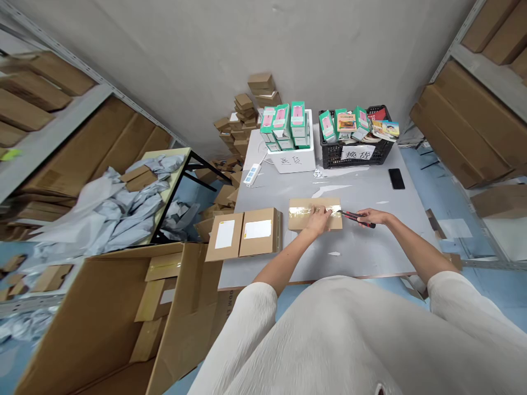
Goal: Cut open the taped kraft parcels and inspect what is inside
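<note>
A taped cardboard box [298, 218] lies flat on the table, with shiny clear tape running along its top. My left hand [318, 219] rests on top of this box, fingers spread over the tape. My right hand [370, 217] grips a red-and-black utility knife [354, 217] by its handle, beside the box's right end. The knife's tip points left and meets the taped top near the right edge; how deep the blade sits cannot be made out.
Left of the box are two labelled cartons [258, 247]. At the back stand a white bin [294, 164] and a black crate [329, 156] of green-and-white packages. A power strip [252, 174] and a phone [396, 179] lie on the table [288, 189]. A large open carton [99, 307] stands lower left.
</note>
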{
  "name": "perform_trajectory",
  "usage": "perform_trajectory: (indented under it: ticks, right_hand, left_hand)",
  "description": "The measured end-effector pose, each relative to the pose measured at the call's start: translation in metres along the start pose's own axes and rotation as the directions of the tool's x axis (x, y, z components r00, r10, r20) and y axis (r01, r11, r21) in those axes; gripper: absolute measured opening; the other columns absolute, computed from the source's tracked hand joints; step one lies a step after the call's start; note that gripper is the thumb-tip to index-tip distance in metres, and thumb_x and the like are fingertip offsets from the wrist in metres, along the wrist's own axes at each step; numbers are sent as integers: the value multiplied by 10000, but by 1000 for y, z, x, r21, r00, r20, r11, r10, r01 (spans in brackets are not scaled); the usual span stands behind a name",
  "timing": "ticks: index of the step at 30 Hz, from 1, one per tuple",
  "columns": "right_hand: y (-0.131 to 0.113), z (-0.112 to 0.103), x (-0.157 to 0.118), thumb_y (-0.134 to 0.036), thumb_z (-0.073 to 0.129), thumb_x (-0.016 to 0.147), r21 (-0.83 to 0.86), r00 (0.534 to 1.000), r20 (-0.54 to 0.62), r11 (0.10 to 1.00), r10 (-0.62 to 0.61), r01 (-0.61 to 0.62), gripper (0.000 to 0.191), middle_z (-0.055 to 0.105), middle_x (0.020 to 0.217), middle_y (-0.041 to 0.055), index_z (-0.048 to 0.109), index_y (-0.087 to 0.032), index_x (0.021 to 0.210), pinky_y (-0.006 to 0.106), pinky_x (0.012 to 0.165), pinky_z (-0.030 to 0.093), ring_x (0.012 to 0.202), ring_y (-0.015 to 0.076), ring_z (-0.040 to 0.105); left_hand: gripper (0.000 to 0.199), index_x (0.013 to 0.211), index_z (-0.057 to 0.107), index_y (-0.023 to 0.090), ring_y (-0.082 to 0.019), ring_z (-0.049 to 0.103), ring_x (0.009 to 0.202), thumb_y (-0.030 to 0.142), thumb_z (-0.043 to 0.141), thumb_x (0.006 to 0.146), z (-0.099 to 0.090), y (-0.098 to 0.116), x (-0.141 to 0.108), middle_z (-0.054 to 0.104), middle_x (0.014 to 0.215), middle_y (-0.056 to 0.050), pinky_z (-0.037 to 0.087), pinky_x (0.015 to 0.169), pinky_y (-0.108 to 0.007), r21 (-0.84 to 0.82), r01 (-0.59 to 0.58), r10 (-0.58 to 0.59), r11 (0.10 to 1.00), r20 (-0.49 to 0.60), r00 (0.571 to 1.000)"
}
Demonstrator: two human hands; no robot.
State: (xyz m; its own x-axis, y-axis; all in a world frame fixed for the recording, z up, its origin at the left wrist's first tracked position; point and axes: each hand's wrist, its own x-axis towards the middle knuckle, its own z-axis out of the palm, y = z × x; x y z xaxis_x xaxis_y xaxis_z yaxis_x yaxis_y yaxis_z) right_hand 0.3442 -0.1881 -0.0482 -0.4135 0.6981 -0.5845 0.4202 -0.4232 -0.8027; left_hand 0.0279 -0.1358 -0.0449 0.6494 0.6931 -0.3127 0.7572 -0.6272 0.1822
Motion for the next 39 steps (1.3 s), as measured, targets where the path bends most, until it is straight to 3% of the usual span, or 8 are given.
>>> perform_trajectory:
  ticks: [7,12,16,21,27,29,35,39]
  right_hand:
    - [0,4,-5,-749,858,741,-30,999,46,999,25,-24,619,703,730,-4,738,-213,1027,280,618,447,707,183,635]
    - [-5,7,-10,-725,881,760,79,992,-126,997,14,-4,600,766,846,44,696,-203,993,269,624,471,725,183,682]
    - [-11,8,-18,-675,839,857,81,978,-207,997,16,0,556,816,1011,99,685,-201,1103,269,630,499,724,182,703]
    - [-13,17,-26,-634,612,1031,-158,940,-334,987,-68,16,481,800,964,67,712,-197,1208,281,705,530,740,179,667]
    - [-9,28,-32,-489,583,1061,-478,884,-389,877,-259,47,425,792,1247,90,761,-279,1385,370,964,545,1110,295,718]
    - [-9,30,-33,-432,610,1049,-558,881,-388,830,-271,10,442,778,1253,94,746,-303,1450,374,968,536,1106,304,717]
    - [-13,33,-26,-361,632,1054,-705,866,-402,704,-299,-84,485,740,1197,111,707,-318,1531,342,933,519,1105,297,701]
    - [-13,33,-22,-356,636,1059,-712,869,-391,698,-303,-78,490,733,1134,103,697,-341,1545,342,934,522,1079,293,704]
  left_hand:
    - [721,1475,509,300,-315,734,1155,343,874,854,-5,1,2,589,1466,-134,127,1350,-606,-18,7,-8,1000,-15,1000]
    - [713,1505,510,261,-348,655,1315,337,839,877,-7,1,-4,584,1476,-153,261,1320,-543,-38,-24,24,999,-5,1000]
    - [705,1627,434,280,-340,637,1321,364,709,983,-8,-3,-6,541,1558,-156,429,1207,-472,-174,5,-24,985,-104,994]
    - [448,1492,575,276,-325,566,1416,226,525,1050,-13,-6,14,567,1547,-147,439,1207,-475,-178,47,-84,983,-203,976]
    - [604,1570,456,267,-366,291,1667,243,641,996,-16,-8,34,398,1733,-180,225,1345,-593,-150,54,-74,987,-129,989]
    - [664,1607,401,243,-386,240,1693,261,654,993,-16,-9,38,321,1781,-210,173,1351,-624,-155,63,-76,986,-83,994]
    - [698,1602,412,254,-365,312,1657,287,696,965,-20,-13,44,363,1756,-207,219,1334,-588,-179,68,-79,981,-56,995]
    - [623,1643,401,248,-349,308,1658,288,551,1040,-16,-13,42,366,1766,-190,239,1337,-583,-174,61,-78,983,-93,993]
